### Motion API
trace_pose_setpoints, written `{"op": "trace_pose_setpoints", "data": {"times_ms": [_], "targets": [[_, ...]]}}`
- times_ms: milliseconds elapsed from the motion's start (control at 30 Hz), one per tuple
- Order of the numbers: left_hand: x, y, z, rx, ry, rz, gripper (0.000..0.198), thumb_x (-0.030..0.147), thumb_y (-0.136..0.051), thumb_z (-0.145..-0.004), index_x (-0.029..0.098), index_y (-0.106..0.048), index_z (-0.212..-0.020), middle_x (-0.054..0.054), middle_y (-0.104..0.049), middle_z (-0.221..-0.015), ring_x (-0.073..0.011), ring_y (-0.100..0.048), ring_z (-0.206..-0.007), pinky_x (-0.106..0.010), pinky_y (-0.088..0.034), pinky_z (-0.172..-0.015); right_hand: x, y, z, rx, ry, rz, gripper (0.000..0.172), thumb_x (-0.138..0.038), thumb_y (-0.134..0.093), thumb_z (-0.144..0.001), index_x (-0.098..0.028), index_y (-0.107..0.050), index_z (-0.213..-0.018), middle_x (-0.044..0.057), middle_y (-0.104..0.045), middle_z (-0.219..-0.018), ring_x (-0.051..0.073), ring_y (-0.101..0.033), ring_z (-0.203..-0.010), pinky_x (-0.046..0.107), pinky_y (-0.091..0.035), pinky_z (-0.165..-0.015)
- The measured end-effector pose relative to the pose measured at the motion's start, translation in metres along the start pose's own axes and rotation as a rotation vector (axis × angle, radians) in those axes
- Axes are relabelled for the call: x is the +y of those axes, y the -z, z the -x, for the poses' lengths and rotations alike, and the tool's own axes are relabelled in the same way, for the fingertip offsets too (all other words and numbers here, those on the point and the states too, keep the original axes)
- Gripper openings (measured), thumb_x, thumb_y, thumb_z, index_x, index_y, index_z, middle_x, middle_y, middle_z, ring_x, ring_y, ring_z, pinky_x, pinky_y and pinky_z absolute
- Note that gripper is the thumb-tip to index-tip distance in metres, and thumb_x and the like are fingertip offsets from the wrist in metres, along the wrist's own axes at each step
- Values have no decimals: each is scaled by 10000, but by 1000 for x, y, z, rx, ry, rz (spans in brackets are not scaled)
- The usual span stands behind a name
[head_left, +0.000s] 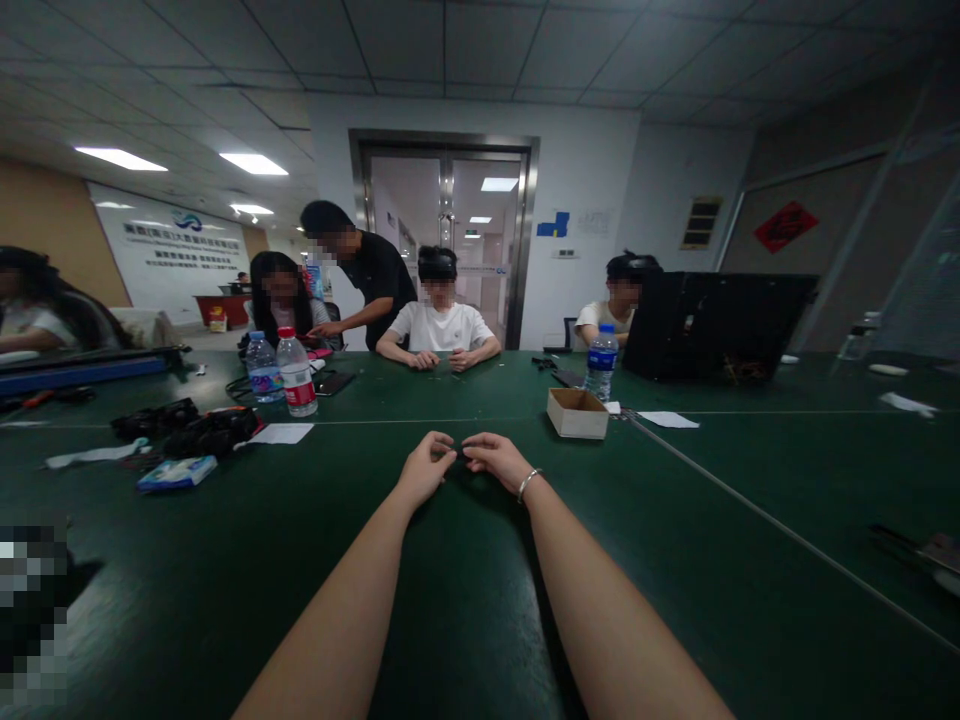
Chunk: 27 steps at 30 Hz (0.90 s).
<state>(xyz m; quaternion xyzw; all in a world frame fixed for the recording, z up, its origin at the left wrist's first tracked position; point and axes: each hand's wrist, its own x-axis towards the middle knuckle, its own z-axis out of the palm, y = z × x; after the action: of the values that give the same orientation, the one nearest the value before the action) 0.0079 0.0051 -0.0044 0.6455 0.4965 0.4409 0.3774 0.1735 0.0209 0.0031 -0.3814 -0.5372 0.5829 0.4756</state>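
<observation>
Both my hands are over the green table (315, 570), close together at its middle. My left hand (427, 470) is closed, its thumb and fingers drawn into a pinch. Facing it, my right hand (501, 460) is pinched too, with a silver bracelet (529, 485) round the wrist. A tiny dark spot shows between the fingertips, too small to name. Whether both hands touch the same thing, I cannot tell. To the right and farther off stands an open cardboard box (577, 425), its contents hidden.
Left of my hands lie black gear (210, 430), a blue-and-white packet (178, 473) and white paper (283, 433). Bottles stand farther back: one red-capped (298, 375), one blue-capped (601, 362). A large black case (716, 325) is at the right. Several people are around the table.
</observation>
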Motion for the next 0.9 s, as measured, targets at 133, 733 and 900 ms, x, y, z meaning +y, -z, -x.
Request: {"op": "trace_pose_setpoints", "data": {"times_ms": [133, 733, 900], "targets": [[3, 0, 0, 10, 69, 25, 363, 442, -475, -798, 191, -477, -1060, -67, -589, -881, -125, -569, -660, -170, -400, -456, 0, 1, 0, -4, 2, -13, 151, -73, -676, -683, -97, -624, -823, 16, -624, -607, 72, -571, -485, 134, -493, -473], [4, 2, -2, -99, 67, 30, 272, 285, -437, -785, 161, -537, -1005, -1, -547, -630, -84, -488, -504, -161, -337, -434, -2, 1, 1, -57, -17, 22, 156, -79, -681, -685, -94, -628, -830, 24, -631, -619, 68, -563, -488, 134, -485, -482], [-2, 1, -5, -98, 54, 16, 372, 441, -361, -828, 159, -548, -981, 0, -531, -588, -87, -472, -479, -164, -329, -422, 1, 2, -1, -79, -7, 14, 180, -91, -686, -688, -102, -621, -855, 25, -638, -659, 66, -565, -495, 147, -493, -505]]}}
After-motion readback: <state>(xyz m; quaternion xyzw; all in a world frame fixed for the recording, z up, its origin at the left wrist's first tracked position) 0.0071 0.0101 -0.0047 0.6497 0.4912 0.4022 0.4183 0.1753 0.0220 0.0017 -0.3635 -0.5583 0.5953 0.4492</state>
